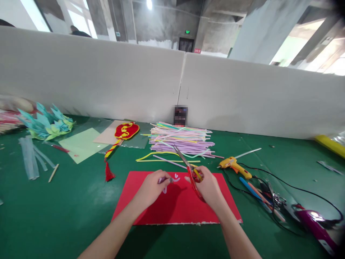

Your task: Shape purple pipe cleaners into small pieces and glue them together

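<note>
In the head view, a red board (172,210) lies on the green table in front of me. My left hand (157,183) is closed over its left part, pinching a short bent piece of lilac pipe cleaner (164,190). My right hand (206,185) grips red-handled scissors (193,180), their blades pointing up and to the left. Between the hands, a small pale curved piece (176,178) rests on the board. Just behind the board lies a pile of pastel pipe cleaners (182,144), with some loose yellow and lilac ones at its front.
A yellow glue gun (235,167) with a black cord lies right of the board, near pens and a purple tool (316,225). To the left are a red-and-yellow tasselled fan shape (126,130), green paper (83,144) and turquoise paper flowers (48,122). A white partition (107,79) stands behind.
</note>
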Motion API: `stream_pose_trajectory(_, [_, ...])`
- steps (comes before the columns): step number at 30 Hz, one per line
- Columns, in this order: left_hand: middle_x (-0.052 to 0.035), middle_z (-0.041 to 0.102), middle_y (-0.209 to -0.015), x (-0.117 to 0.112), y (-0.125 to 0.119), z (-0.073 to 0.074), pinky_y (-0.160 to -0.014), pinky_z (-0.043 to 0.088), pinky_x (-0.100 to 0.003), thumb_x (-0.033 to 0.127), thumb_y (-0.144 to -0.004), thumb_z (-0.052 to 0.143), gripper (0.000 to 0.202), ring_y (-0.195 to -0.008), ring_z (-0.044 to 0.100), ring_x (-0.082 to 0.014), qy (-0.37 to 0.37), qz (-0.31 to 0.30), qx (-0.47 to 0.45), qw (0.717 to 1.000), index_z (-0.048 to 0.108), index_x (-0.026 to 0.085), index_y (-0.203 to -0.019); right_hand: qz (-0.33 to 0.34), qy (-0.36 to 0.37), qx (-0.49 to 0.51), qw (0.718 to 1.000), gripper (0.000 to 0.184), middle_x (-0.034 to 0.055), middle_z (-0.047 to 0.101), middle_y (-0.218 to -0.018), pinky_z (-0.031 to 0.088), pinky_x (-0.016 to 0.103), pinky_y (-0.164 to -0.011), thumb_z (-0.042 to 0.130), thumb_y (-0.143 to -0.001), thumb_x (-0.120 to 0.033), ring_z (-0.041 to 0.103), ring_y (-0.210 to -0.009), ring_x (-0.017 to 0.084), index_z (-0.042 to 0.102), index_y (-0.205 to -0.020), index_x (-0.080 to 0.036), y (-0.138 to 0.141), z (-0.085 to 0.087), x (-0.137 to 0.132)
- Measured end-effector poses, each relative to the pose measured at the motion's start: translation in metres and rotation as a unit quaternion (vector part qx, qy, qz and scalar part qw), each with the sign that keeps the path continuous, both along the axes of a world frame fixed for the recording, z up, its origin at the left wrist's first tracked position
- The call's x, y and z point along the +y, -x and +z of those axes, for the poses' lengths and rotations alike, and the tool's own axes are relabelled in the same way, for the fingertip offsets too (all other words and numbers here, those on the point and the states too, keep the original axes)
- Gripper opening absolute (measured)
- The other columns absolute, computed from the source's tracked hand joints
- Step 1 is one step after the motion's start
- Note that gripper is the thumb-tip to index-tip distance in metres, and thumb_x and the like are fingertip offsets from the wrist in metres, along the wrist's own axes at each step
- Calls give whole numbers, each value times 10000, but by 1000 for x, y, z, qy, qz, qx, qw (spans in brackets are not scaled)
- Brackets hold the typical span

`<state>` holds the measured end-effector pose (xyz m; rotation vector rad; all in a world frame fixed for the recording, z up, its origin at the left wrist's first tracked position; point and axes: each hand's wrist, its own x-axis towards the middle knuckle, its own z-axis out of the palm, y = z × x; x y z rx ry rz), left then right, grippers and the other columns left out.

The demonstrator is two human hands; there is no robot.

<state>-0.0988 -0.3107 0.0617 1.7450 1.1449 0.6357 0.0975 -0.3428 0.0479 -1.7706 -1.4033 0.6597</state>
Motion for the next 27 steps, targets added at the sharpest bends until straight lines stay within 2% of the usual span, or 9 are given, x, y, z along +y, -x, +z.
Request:
stream_pose_trajectory(2, [-15, 575, -652, 5, 3, -6, -545, 358, -225, 305, -742, 502, 169, -587, 521, -151, 6, 15, 12, 1000, 624, 188, -741, -19, -9, -127, 992, 144, 52, 544, -815, 424, 295, -628, 552, -672, -279, 558, -720, 204, 529, -781, -188, -19, -10, -1])
stream_pose_trajectory(4, [-18, 587, -654, 7, 5, -12, -543, 355, -224, 286, -735, 517, 150, -599, 528, -157, -2, 22, 28, 999, 636, 197, -759, -34, 14, -192, 981, 143, 60, 528, -818, 423, 290, -635, 534, -683, -275, 555, -719, 201, 536, -787, -178, -37, -20, -4])
stream_pose_trajectory(7, [-27, 603, -724, 7, 5, -20, -554, 364, -221, 253, -731, 528, 131, -632, 550, -156, -27, 3, 33, 999, 652, 212, -749, -51, 44, -235, 970, 160, 61, 529, -813, 420, 283, -650, 540, -683, -283, 556, -727, 200, 541, -801, -174, -58, -27, -10])
stream_pose_trajectory(10, [-21, 588, -765, 6, 3, -27, -523, 368, -216, 254, -747, 511, 148, -543, 542, -120, -28, -25, 36, 999, 652, 210, -754, -48, 50, -240, 968, 168, 63, 547, -830, 417, 279, -662, 554, -671, -284, 563, -738, 200, 539, -803, -182, -67, -28, -14])
stream_pose_trajectory(14, [6, 561, -681, 8, -2, -30, -493, 355, -215, 263, -771, 474, 165, -456, 504, -97, -32, -16, 44, 998, 622, 201, -737, -20, 90, -169, 981, 154, 39, 601, -765, 407, 262, -601, 542, -676, -275, 579, -689, 195, 522, -813, -210, -60, -24, -16])
stream_pose_trajectory(19, [8, 600, -621, 14, -9, -19, -527, 391, -224, 269, -775, 462, 129, -551, 562, -133, 10, 18, -29, 999, 568, 195, -769, -43, 95, -51, 993, 183, 19, 614, -681, 391, 259, -535, 576, -676, -352, 575, -609, 190, 494, -774, -221, -32, -18, -22])
stream_pose_trajectory(21, [-6, 612, -625, 14, -12, -12, -518, 412, -230, 288, -761, 483, 131, -549, 574, -138, 67, 46, -80, 993, 549, 177, -782, -19, 83, 36, 996, 248, 9, 607, -689, 406, 257, -556, 593, -669, -418, 571, -625, 179, 480, -761, -218, -20, -13, -28])
stream_pose_trajectory(23, [-13, 608, -607, 12, -15, -6, -490, 416, -230, 312, -745, 506, 171, -526, 568, -138, 111, 86, -124, 982, 550, 158, -806, 43, 89, 110, 989, 258, -4, 589, -692, 413, 249, -570, 584, -688, -434, 555, -640, 165, 467, -749, -212, -10, -8, -37])
stream_pose_trajectory(27, [-28, 612, -663, 12, -16, 4, -511, 438, -233, 328, -723, 541, 248, -563, 570, -132, 122, 178, -223, 951, 585, 137, -877, 77, 124, 112, 983, 271, -27, 547, -676, 407, 240, -558, 597, -691, -424, 515, -630, 154, 445, -779, -217, 1, -2, -49])
